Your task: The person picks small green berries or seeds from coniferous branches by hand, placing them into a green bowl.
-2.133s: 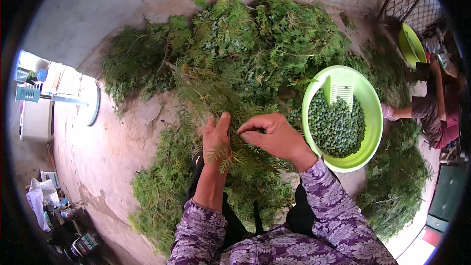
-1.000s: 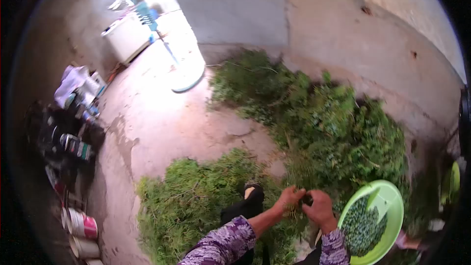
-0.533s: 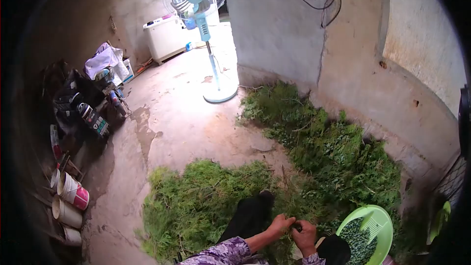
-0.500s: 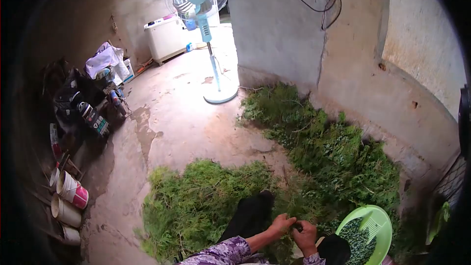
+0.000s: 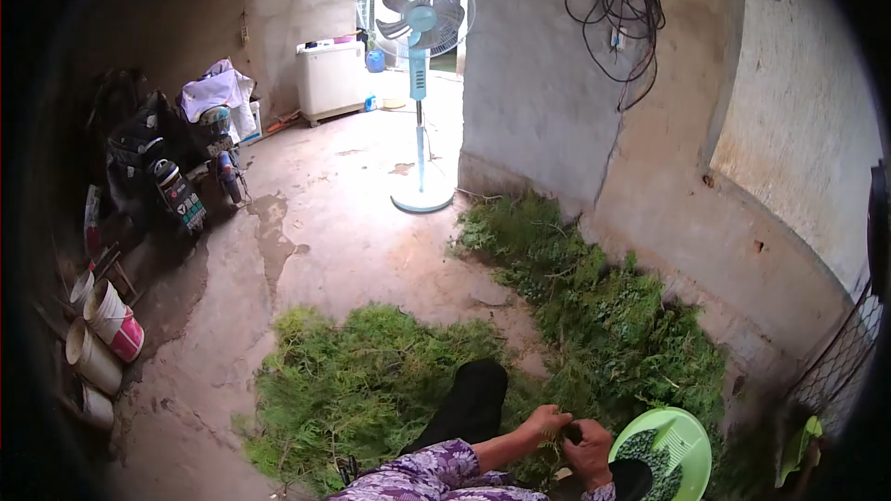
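Note:
My left hand (image 5: pixel 546 422) is closed in a pinch in front of my body, its fingertips almost touching the other hand. My right hand (image 5: pixel 588 453) has its fingers curled in, thumb against the forefinger. Whatever lies between the fingers of either hand is too small to make out. Close to my right hand, a light green plastic basket (image 5: pixel 694 464) holds many small blue-green seed cones (image 5: pixel 650 456). A pile of leafy evergreen branches (image 5: pixel 362 376) lies at the left of my knee, and another heap of branches (image 5: pixel 613 315) runs along the wall.
A standing fan (image 5: pixel 420 102) is on the concrete floor near the bright doorway, with a white washing machine (image 5: pixel 331 82) behind it. Parked scooters (image 5: pixel 176 190) and several buckets (image 5: pixel 113 320) line the left side. Coiled cable (image 5: pixel 636 14) hangs on the wall.
The view has tilted up and shifted slightly, so the scene sits differently in frame. My hands stay close together, with the right one a little more curled inward.

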`<state>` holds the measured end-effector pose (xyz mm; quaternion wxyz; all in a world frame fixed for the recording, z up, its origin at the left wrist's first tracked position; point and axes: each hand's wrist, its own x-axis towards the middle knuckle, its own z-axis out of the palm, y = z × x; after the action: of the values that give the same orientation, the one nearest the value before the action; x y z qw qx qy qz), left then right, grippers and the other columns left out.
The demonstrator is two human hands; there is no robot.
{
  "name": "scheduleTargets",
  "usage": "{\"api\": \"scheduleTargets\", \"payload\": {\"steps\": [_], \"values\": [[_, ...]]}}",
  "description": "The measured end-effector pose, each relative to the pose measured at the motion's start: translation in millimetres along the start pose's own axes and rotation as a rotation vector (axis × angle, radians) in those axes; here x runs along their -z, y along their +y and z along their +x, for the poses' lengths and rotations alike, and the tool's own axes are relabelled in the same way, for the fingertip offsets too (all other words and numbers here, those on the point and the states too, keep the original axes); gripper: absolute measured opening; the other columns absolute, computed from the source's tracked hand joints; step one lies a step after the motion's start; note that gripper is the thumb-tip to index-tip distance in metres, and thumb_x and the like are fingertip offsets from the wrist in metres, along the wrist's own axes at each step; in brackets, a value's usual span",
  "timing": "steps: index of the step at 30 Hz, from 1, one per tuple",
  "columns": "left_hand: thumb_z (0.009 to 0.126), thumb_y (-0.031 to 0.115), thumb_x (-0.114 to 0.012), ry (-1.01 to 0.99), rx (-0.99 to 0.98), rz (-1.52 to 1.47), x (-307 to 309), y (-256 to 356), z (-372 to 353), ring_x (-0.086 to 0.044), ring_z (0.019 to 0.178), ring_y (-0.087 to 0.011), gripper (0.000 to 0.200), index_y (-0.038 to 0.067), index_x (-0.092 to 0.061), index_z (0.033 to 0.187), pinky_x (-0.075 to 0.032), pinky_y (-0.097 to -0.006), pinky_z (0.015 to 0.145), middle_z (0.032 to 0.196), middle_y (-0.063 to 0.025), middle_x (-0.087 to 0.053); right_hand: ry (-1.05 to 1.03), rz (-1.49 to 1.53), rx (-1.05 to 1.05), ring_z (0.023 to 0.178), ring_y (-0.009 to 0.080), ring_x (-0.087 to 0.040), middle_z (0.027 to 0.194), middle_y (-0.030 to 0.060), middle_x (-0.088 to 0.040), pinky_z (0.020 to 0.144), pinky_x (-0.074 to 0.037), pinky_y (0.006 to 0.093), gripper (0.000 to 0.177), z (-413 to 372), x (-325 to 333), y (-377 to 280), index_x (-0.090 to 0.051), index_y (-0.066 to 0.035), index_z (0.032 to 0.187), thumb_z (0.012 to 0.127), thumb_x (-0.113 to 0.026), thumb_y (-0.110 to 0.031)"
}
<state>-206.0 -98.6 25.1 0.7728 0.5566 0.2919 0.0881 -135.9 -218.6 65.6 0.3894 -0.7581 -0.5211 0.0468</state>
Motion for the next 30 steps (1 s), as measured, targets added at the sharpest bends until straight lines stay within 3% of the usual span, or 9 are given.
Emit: {"api": "scheduleTargets", "payload": {"steps": [4, 8, 15, 17, 23, 27, 30], "values": [[0.082, 0.026, -0.056, 0.033, 0.046, -0.124, -1, -20, 10, -0.046, 0.06, -0.0123, 0.027, 0.0, -0.051, 0.078, -0.037, -0.0312, 0.05, 0.068, -0.005, -0.05, 0.038, 0.024, -0.018, 0.066, 0.0292, -0.058, 0.071, 0.0147, -0.058, 0.059, -0.046, 0.0354, 0.021, -6, -7, 9, -0.059, 0.0, 0.078, 0.059, -0.063, -0.009], [0.081, 0.025, -0.055, 0.021, 0.015, -0.018, -7, -2, -6, -0.045, 0.059, -0.0121, 0.027, -0.001, -0.05, 0.078, -0.036, -0.0323, 0.049, 0.068, -0.0046, -0.049, 0.094, 0.04, -0.049, 0.059, 0.0249, -0.058, 0.066, 0.0136, -0.058, 0.056, -0.045, 0.0321, 0.016, -10, -10, 16, -0.059, 0.001, 0.075, 0.063, -0.062, -0.009], [0.081, 0.028, -0.056, -0.079, 0.037, 0.138, -10, 11, -6, -0.045, 0.058, -0.0122, 0.034, -0.005, -0.051, 0.085, -0.036, -0.0322, 0.049, 0.067, -0.0049, -0.05, 0.088, 0.17, -0.14, 0.057, 0.0274, -0.056, 0.062, 0.0156, -0.054, 0.051, -0.042, 0.0354, 0.018, -10, 0, 18, -0.057, 0.003, 0.071, 0.072, -0.062, -0.014], [0.08, 0.03, -0.056, -0.056, 0.016, 0.134, -12, 2, 0, -0.045, 0.059, -0.0124, 0.037, -0.007, -0.052, 0.087, -0.037, -0.0321, 0.05, 0.068, -0.0054, -0.051, 0.105, 0.148, -0.187, 0.053, 0.0148, -0.053, 0.058, 0.0111, -0.055, 0.05, -0.041, 0.0279, 0.015, -12, -2, 24, -0.057, 0.002, 0.068, 0.071, -0.06, -0.012], [0.079, 0.033, -0.057, -0.069, -0.08, 0.181, -19, 15, -16, -0.048, 0.062, -0.0126, 0.046, -0.009, -0.051, 0.094, -0.039, -0.0319, 0.053, 0.071, -0.0068, -0.053, 0.143, 0.379, -0.314, 0.053, 0.0076, -0.048, 0.056, 0.0045, -0.054, 0.048, -0.039, 0.0255, 0.018, -18, 3, 25, -0.055, 0.003, 0.064, 0.071, -0.062, -0.012], [0.078, 0.031, -0.058, -0.12, -0.032, 0.243, -20, 16, -11, -0.048, 0.064, -0.013, 0.046, -0.01, -0.05, 0.096, -0.04, -0.0304, 0.054, 0.075, -0.0075, -0.054, 0.141, 0.329, -0.335, 0.053, 0.0089, -0.043, 0.056, 0.0044, -0.05, 0.048, -0.037, 0.0275, 0.022, -20, 12, 14, -0.051, 0.004, 0.065, 0.073, -0.062, -0.013], [0.078, 0.029, -0.059, -0.033, -0.025, 0.109, -23, 0, -2, -0.049, 0.063, -0.0136, 0.041, -0.008, -0.051, 0.094, -0.04, -0.0293, 0.052, 0.076, -0.007, -0.054, 0.102, 0.466, -0.258, 0.058, 0.0127, -0.053, 0.063, 0.008, -0.057, 0.055, -0.043, 0.0279, 0.019, -23, 15, 19, -0.057, 0.003, 0.072, 0.069, -0.064, -0.013]]}}
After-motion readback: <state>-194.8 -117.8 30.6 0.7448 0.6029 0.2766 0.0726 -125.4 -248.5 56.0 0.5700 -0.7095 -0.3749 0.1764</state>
